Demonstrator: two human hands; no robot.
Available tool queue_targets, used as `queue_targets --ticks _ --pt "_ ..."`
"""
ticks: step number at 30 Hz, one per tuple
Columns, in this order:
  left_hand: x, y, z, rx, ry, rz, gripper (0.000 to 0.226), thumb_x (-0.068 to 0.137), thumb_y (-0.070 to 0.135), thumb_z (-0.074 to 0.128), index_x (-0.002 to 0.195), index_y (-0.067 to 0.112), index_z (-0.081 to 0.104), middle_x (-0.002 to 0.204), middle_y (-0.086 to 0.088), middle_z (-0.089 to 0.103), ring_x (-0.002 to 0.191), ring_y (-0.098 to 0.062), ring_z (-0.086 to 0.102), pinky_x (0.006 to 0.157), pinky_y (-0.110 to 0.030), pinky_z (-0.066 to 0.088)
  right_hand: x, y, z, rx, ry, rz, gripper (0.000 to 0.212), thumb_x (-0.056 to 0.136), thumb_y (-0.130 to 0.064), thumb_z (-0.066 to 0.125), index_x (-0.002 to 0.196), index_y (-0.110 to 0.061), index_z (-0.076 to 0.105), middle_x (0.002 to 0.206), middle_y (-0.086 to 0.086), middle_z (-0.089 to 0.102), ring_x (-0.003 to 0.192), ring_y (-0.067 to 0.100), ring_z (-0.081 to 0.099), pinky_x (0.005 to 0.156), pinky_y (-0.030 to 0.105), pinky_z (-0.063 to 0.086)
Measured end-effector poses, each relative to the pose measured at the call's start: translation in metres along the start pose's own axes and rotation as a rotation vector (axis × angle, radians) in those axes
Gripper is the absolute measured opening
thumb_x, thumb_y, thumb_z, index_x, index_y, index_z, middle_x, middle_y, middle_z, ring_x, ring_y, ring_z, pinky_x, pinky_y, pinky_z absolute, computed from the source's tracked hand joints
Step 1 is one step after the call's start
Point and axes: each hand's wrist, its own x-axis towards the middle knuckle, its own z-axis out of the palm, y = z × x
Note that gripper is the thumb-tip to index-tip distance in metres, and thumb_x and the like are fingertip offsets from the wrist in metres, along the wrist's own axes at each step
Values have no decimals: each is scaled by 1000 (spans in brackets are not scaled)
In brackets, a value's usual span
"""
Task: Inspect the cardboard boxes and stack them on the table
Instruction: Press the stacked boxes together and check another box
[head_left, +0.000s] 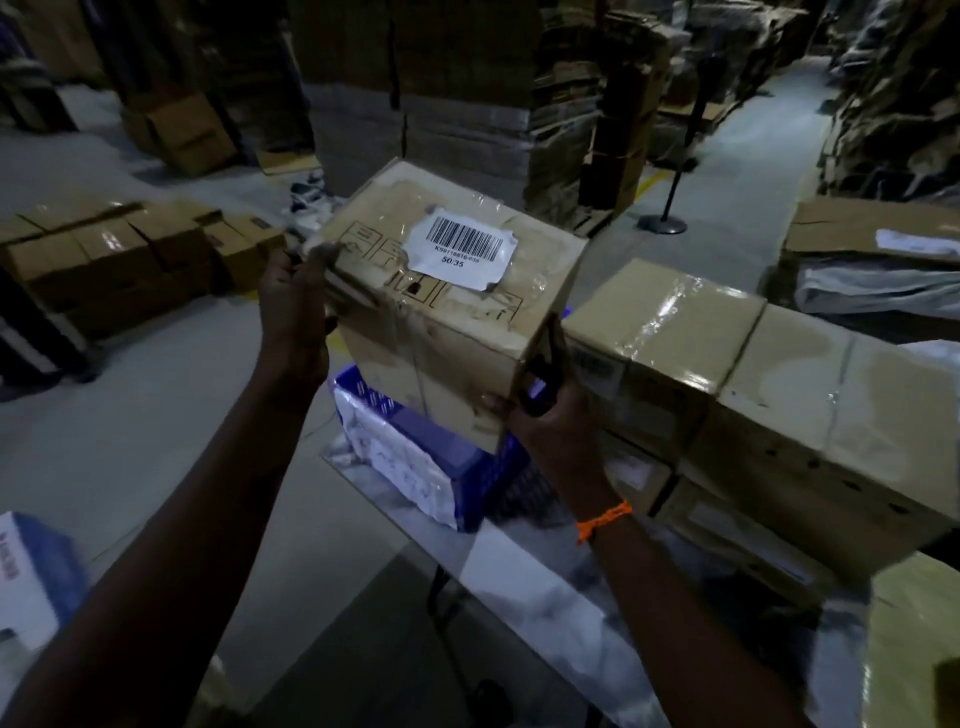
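Observation:
I hold a taped cardboard box (441, 306) up in front of me with both hands. A white barcode label (460, 249) is stuck on its upper face. My left hand (293, 306) grips the box's left end, fingers curled over the edge. My right hand (545, 426) grips the lower right corner, thumb on the front face; a dark object sits between that hand and the box. To the right, stacked cardboard boxes (769, 395) stand in rows on the shiny table (524, 587).
A blue crate (415, 447) with white packets sits on the table under the held box. More cartons (114, 254) lie on the floor at left. Tall cardboard stacks (415, 88) and a stanchion post (670, 202) stand behind. A blue-white box (31, 571) sits lower left.

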Motion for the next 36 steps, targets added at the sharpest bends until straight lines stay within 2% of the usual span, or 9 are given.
queue_targets --ticks 2,5,8,10,12,19,23,29,36 --pt "31 -7 5 15 -11 -21 8 95 31 65 97 29 57 103 5 67 102 -14 64 81 -35 52 26 12 11 24 6 7 102 76 -12 91 160 -11 34 141 -4 59 118 -22 52 94 11 51" --pt "72 -22 10 28 -5 -49 8 95 32 64 97 29 57 106 6 66 104 -13 62 84 -39 52 60 24 26 15 12 35 101 75 -16 92 159 -17 36 140 -13 59 124 -16 53 98 13 50" --pt "107 -39 18 52 -20 -71 10 95 32 65 99 28 55 109 5 67 105 -13 64 85 -40 54 82 38 44 14 33 60 99 74 -16 93 152 -45 38 138 -17 60 129 3 58 103 34 55" --pt "130 -48 26 72 -44 -86 11 95 31 64 98 28 55 107 6 67 103 -11 63 85 -39 53 92 47 54 19 61 107 93 75 -13 92 135 -64 43 128 -29 60 120 -7 60 97 23 56" --pt "155 -62 36 81 -97 -109 11 95 30 65 96 27 54 103 6 67 99 -10 63 81 -37 52 105 61 60 -15 92 154 93 74 -11 92 137 -58 42 123 -30 58 112 -18 57 92 12 53" --pt "214 -147 75 103 -324 -295 12 91 23 69 91 23 57 103 -5 68 93 -16 66 66 -35 56 150 100 77 -205 300 283 116 68 -12 83 164 -26 19 154 -2 48 139 15 49 112 42 48" --pt "244 -178 87 111 -355 -364 14 93 19 68 88 21 55 93 -3 65 83 -14 65 53 -26 56 172 117 103 -225 411 425 116 63 0 75 164 -25 22 145 1 58 122 20 63 99 46 57" --pt "284 -213 96 152 -468 -362 13 93 21 68 92 20 55 99 -1 65 88 -13 65 76 -41 58 199 146 121 -289 511 538 108 63 5 79 159 -21 35 134 9 66 98 16 70 83 34 62" --pt "305 -242 116 130 -607 -419 26 85 32 77 100 17 60 106 -8 70 97 -24 71 78 -46 61 212 222 92 -424 620 672 84 56 -36 75 135 -15 63 105 1 78 97 19 75 82 45 62"
